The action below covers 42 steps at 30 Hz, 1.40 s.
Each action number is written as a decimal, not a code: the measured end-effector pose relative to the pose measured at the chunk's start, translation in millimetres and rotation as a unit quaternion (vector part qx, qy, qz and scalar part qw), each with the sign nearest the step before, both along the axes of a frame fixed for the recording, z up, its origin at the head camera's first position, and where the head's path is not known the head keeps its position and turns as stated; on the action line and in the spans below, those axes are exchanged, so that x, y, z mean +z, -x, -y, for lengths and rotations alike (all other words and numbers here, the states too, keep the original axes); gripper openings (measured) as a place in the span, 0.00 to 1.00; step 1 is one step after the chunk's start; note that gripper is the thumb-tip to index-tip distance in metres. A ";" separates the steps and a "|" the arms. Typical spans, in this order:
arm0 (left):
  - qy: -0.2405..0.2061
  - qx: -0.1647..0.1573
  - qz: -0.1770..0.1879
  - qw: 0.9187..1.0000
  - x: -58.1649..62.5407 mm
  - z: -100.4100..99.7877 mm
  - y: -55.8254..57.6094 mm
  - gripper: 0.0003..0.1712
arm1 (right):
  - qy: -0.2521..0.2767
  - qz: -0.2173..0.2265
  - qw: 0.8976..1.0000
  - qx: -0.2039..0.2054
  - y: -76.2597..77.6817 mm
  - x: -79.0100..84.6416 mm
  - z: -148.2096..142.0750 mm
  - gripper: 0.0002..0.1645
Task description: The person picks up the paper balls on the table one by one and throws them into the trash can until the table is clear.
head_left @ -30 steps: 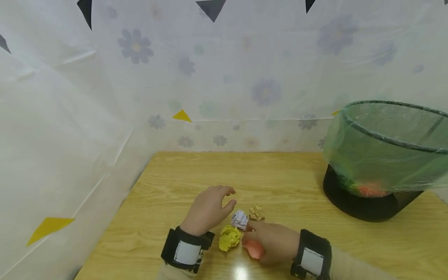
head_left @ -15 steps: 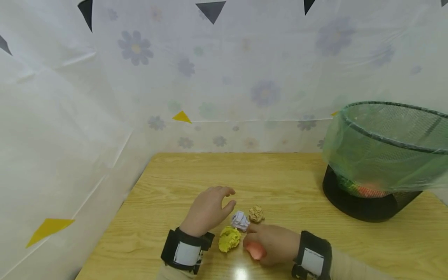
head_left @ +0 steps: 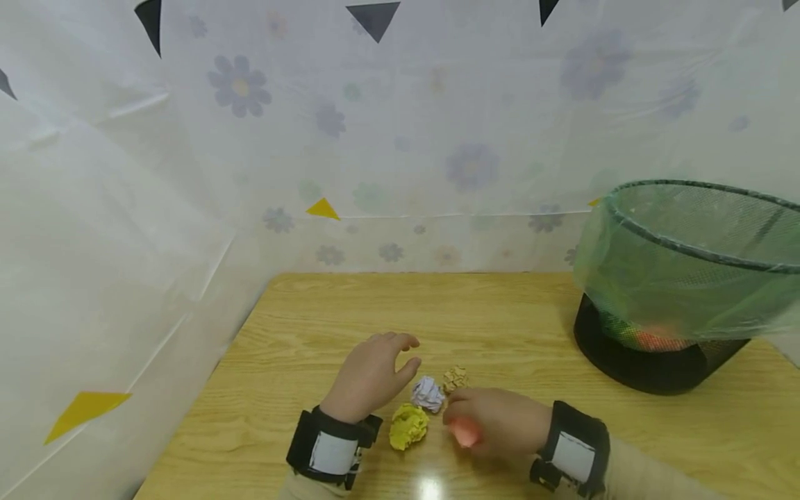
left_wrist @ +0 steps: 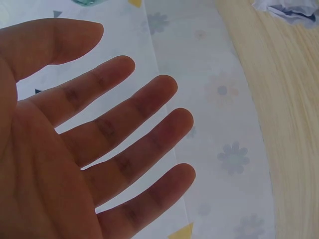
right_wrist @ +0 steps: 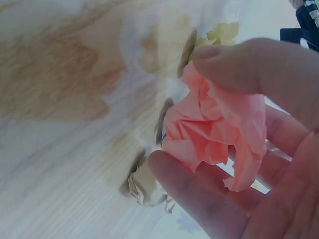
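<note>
My right hand (head_left: 500, 420) holds a crumpled pink paper ball (right_wrist: 219, 124) between thumb and fingers, close over the table. Left of it in the head view lie a yellow paper ball (head_left: 409, 426), a white paper ball (head_left: 428, 394) and a tan paper ball (head_left: 455, 379), grouped together on the wood. My left hand (head_left: 370, 375) is beside the white and yellow balls, holding nothing. In the left wrist view its fingers (left_wrist: 149, 139) are spread and gently bent, with part of the white ball at the top right corner.
A black mesh bin (head_left: 644, 368) lined with a green bag (head_left: 662, 292) stands at the right of the table (head_left: 350, 305). Something orange-red shows through the mesh. A patterned white sheet (head_left: 400, 139) hangs behind and along the left.
My right hand has shifted slightly right and up in the head view, carrying the pink paper ball away from the yellow one. The left hand stays where it was.
</note>
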<state>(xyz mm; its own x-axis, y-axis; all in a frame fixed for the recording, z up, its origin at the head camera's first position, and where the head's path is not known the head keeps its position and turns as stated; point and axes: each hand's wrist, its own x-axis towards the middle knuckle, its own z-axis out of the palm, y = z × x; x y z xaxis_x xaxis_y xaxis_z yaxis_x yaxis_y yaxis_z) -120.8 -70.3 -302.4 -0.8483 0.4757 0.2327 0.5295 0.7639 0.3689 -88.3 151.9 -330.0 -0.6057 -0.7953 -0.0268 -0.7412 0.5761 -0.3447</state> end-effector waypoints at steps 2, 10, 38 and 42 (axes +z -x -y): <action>0.000 0.000 0.001 1.000 0.0 0.0 0.2 0.15 | -0.003 -0.002 1.000 -0.005 0.2 2.5 -0.9 0.18; 0.000 0.001 0.002 1.000 -0.4 -0.5 0.6 0.15 | -0.005 -0.006 1.000 -0.013 1.4 8.9 -7.2 0.17; 0.001 -0.010 0.003 1.000 -0.7 -2.9 0.4 0.16 | 0.039 -0.014 0.999 -0.030 9.7 37.4 -45.6 0.24; 0.003 -0.013 0.006 1.000 -1.7 -3.6 0.7 0.16 | 0.039 -0.021 0.998 -0.042 9.1 45.5 -53.7 0.23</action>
